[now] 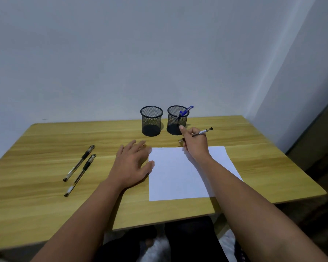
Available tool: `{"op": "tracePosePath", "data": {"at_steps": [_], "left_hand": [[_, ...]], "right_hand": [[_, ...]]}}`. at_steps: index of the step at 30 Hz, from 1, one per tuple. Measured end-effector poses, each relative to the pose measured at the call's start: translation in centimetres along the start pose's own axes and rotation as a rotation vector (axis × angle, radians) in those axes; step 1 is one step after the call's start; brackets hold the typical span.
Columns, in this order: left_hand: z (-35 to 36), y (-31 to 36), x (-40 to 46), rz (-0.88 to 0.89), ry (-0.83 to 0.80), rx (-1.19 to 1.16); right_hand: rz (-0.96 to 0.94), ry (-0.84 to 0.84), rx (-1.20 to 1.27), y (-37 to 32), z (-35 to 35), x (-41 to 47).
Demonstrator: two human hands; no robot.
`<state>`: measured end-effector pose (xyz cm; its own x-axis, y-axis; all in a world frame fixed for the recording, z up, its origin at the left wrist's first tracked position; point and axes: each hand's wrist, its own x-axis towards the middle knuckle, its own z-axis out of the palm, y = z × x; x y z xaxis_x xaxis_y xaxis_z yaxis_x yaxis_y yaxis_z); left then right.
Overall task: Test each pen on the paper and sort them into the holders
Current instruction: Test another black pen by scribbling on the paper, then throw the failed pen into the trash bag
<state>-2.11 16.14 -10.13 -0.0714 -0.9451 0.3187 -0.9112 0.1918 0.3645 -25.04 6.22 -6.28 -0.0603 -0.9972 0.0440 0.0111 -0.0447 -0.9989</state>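
A white sheet of paper [178, 176] lies on the wooden table [45, 195]. My right hand [194, 142] holds a black pen [204, 132] at the paper's far edge, its tip hidden under the hand. My left hand [132, 161] rests flat, fingers spread, on the table at the paper's left edge. Two black mesh holders stand at the back: the left holder [151, 121] looks empty, the right holder [177, 120] contains a blue pen [186, 111]. Two capped black pens [79, 163] [80, 175] lie side by side on the table to the left.
A small object, perhaps a pen cap [180, 140], lies just left of my right hand. A white wall rises right behind the holders. The table's front edge [159, 220] is near my lap.
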Motion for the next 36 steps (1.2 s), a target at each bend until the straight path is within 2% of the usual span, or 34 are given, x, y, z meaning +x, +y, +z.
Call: {"op": "tracePosePath", "data": {"at_steps": [2,4,7,10,14,16,21,25,29,36], "left_hand": [[-0.4,-0.5,0.0,-0.010,0.132,0.012],[-1.1,-1.1,-0.1,-0.127,0.196,0.101],[-1.8,-1.7,-0.2,-0.297,0.135,0.195],[-2.1,-1.8,0.0,-0.321,0.102,0.207],[-2.3,-1.7,0.4,-0.323,0.153,0.179],[-2.9,-1.6,0.6,-0.334,0.176,0.091],[-4.9,0.0,1.8,-0.383,0.198,-0.295],[-7.0,1.0,3.4,-0.306,0.200,-0.556],[-7.8,1.6,3.9,-0.257,0.182,-0.639],[-8.3,2.4,3.9,-0.223,0.148,-0.646]], "right_hand": [[-0.048,0.024,0.054,-0.8,0.0,0.0],[-0.039,0.031,0.094,-1.7,0.2,-0.3],[0.031,-0.024,0.054,-3.5,0.2,-1.1],[0.100,-0.081,0.093,-4.1,0.6,-1.5],[0.061,-0.111,0.047,-3.6,1.3,-2.2],[0.075,-0.154,0.043,-3.6,1.3,-2.4],[0.095,-0.304,0.017,-4.6,0.3,-2.6],[0.060,-0.377,-0.052,-5.9,-0.9,-2.3],[0.040,-0.393,-0.069,-6.8,-1.4,-2.2],[0.026,-0.392,-0.076,-6.9,-1.8,-2.3]]}}
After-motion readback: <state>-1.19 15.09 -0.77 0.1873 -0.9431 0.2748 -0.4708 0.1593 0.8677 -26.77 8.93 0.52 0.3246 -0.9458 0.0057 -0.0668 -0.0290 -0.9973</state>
